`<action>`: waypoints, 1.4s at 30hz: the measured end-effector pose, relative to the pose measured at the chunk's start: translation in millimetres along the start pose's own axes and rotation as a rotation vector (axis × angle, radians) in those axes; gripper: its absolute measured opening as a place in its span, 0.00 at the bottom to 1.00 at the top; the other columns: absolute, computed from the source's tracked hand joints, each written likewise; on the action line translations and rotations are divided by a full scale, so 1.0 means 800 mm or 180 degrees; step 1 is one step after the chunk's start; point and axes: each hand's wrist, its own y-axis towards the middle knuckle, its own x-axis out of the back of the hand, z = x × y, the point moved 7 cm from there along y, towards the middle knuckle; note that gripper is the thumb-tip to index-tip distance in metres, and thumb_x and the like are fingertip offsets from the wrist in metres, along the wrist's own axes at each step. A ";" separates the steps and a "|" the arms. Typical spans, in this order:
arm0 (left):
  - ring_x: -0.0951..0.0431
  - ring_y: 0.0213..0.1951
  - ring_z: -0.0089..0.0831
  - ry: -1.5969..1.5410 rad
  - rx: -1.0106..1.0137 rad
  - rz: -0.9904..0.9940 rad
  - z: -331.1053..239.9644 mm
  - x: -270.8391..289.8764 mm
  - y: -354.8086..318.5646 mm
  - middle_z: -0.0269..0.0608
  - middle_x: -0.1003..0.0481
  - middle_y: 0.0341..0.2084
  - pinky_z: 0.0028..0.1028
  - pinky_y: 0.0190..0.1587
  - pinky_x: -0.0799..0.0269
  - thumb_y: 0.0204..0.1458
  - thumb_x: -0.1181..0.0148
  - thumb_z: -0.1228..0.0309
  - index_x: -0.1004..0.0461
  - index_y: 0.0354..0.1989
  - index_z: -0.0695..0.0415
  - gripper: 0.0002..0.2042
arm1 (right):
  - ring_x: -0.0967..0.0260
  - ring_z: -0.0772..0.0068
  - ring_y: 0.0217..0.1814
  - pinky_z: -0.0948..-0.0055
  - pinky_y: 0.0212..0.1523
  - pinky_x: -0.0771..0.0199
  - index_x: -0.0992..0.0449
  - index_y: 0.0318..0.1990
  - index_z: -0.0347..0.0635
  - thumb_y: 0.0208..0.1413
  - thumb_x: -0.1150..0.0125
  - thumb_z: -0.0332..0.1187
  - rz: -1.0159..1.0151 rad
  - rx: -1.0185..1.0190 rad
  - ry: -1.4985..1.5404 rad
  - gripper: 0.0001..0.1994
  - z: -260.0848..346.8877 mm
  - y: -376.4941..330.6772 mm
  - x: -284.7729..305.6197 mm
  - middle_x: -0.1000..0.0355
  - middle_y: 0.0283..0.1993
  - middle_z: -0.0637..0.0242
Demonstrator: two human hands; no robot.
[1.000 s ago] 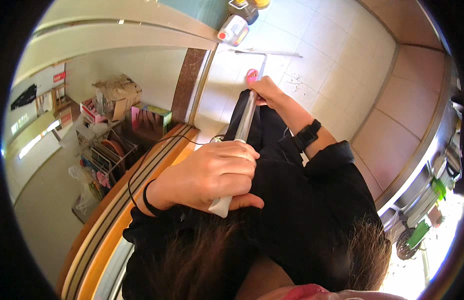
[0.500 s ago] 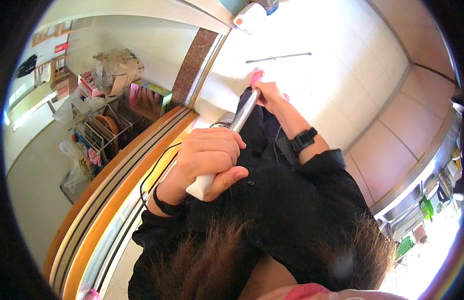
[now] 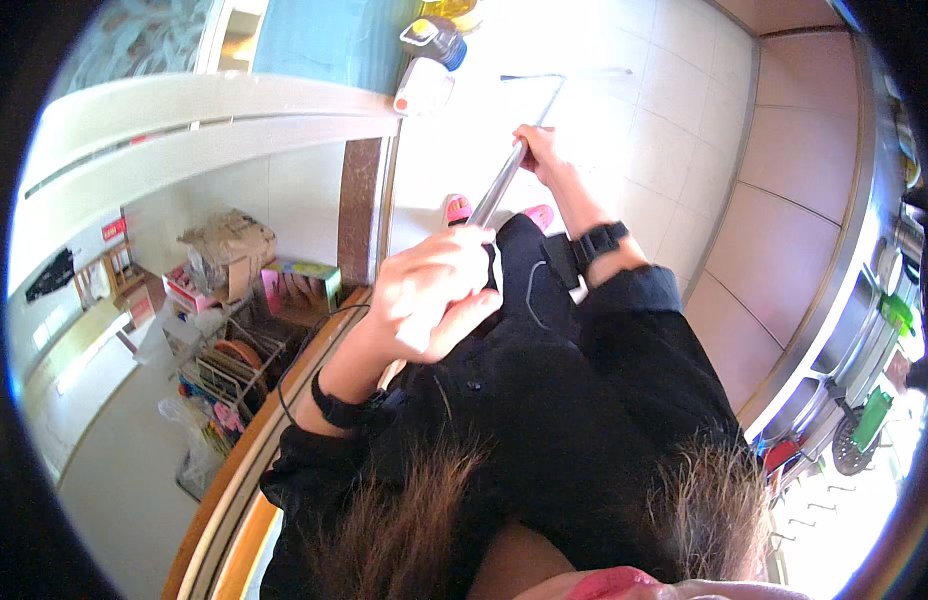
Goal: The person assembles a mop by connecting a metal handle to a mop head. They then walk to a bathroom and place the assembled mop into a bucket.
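Observation:
A long silver pole [image 3: 499, 186] slants away from me toward the bright tiled floor. My left hand [image 3: 429, 292] is closed around its near end, where a white grip shows below the fist. Farther along, my right hand [image 3: 544, 152] wraps the pole with its fingers. Beyond that hand the pole thins out in the glare and reaches a narrow, wide crosswise head [image 3: 574, 75] at the floor; what kind of floor tool this is, I cannot tell. My feet in pink slippers [image 3: 458, 208] stand on either side below the pole.
A white jug [image 3: 424, 88], a dark bottle with a blue cap [image 3: 436, 42] and a yellow bottle [image 3: 454, 12] stand by the door frame. Pinkish cabinets [image 3: 789, 200] line the right. Left, past the sliding-door track [image 3: 234, 500], are boxes [image 3: 302, 285] and a wire rack [image 3: 249, 355].
The view has shifted, bringing more of the bottles and both slippers into sight. Both hands keep their hold; the far hand and the tool's head appear farther forward.

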 end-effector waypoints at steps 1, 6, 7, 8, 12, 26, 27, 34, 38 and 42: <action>0.25 0.25 0.40 0.0297 0.0054 -0.0002 0.012 -0.010 0.012 0.43 0.29 0.21 0.43 0.45 0.24 0.42 0.35 0.84 0.34 0.21 0.62 0.11 | 0.31 0.72 0.20 0.72 0.22 0.23 0.28 0.28 0.42 0.49 0.38 0.35 0.0035 0.0069 0.0152 0.07 0.012 0.018 -0.002 0.31 0.22 0.67; 0.25 0.23 0.41 0.0630 -0.0488 -0.0159 0.053 -0.031 0.043 0.44 0.30 0.20 0.35 0.34 0.23 0.41 0.37 0.87 0.30 0.24 0.66 0.07 | 0.33 0.74 0.19 0.73 0.23 0.23 0.27 0.29 0.44 0.52 0.39 0.37 -0.0075 0.0175 0.0482 0.08 0.027 0.063 0.016 0.31 0.22 0.69; 0.25 0.23 0.42 0.0750 -0.0725 -0.0074 0.037 -0.030 0.057 0.45 0.30 0.19 0.35 0.32 0.23 0.41 0.37 0.87 0.30 0.24 0.67 0.06 | 0.33 0.74 0.18 0.73 0.22 0.24 0.27 0.29 0.44 0.52 0.39 0.38 -0.0128 0.0151 0.0578 0.09 0.019 0.063 0.027 0.31 0.22 0.69; 0.24 0.23 0.42 0.0858 -0.0976 0.0023 0.026 -0.030 0.066 0.45 0.29 0.19 0.35 0.31 0.23 0.41 0.37 0.87 0.29 0.24 0.68 0.06 | 0.36 0.75 0.15 0.74 0.18 0.27 0.27 0.28 0.44 0.52 0.39 0.39 -0.0082 0.0111 0.0748 0.10 -0.001 0.060 0.029 0.32 0.20 0.69; 0.22 0.22 0.43 -0.0205 -0.0285 0.0485 0.014 -0.009 0.085 0.47 0.27 0.18 0.36 0.30 0.23 0.38 0.40 0.87 0.29 0.21 0.69 0.04 | 0.39 0.74 0.11 0.75 0.14 0.33 0.28 0.27 0.41 0.54 0.40 0.33 -0.0553 -0.0179 0.1434 0.07 -0.041 -0.033 0.025 0.34 0.17 0.68; 0.26 0.23 0.36 -0.1620 -0.0411 0.2495 0.008 -0.083 0.152 0.39 0.32 0.16 0.43 0.42 0.23 0.43 0.37 0.83 0.35 0.17 0.60 0.12 | 0.42 0.78 0.13 0.78 0.15 0.38 0.30 0.26 0.38 0.54 0.42 0.31 -0.1831 0.0808 0.3455 0.09 -0.046 -0.137 0.129 0.34 0.19 0.67; 0.24 0.25 0.36 -0.1691 -0.0372 0.2453 0.012 -0.098 0.151 0.39 0.30 0.17 0.45 0.45 0.24 0.44 0.38 0.83 0.35 0.18 0.60 0.11 | 0.44 0.79 0.13 0.79 0.15 0.38 0.33 0.24 0.39 0.54 0.41 0.31 -0.2001 0.0940 0.3565 0.10 -0.043 -0.143 0.161 0.36 0.18 0.68; 0.22 0.30 0.34 -0.1186 -0.0572 0.3009 0.090 -0.288 0.129 0.41 0.27 0.18 0.43 0.50 0.26 0.49 0.42 0.83 0.30 0.19 0.63 0.08 | 0.48 0.80 0.12 0.79 0.13 0.46 0.29 0.23 0.39 0.51 0.41 0.31 -0.2581 0.1247 0.3416 0.09 -0.069 -0.114 0.356 0.39 0.16 0.70; 0.18 0.30 0.42 -0.0677 -0.0727 0.2653 0.036 -0.296 0.143 0.48 0.23 0.22 0.34 0.41 0.23 0.44 0.39 0.83 0.24 0.27 0.68 0.02 | 0.44 0.72 0.15 0.70 0.17 0.43 0.26 0.21 0.38 0.44 0.40 0.34 -0.2407 0.0713 0.3123 0.09 -0.098 -0.103 0.348 0.39 0.15 0.67; 0.23 0.24 0.36 -0.1128 0.0285 0.2837 -0.010 -0.264 0.172 0.45 0.28 0.16 0.35 0.38 0.25 0.44 0.43 0.84 0.30 0.17 0.67 0.06 | 0.45 0.71 0.10 0.70 0.10 0.51 0.31 0.19 0.33 0.47 0.45 0.31 -0.2312 0.0670 0.3831 0.11 -0.106 -0.147 0.229 0.41 0.11 0.65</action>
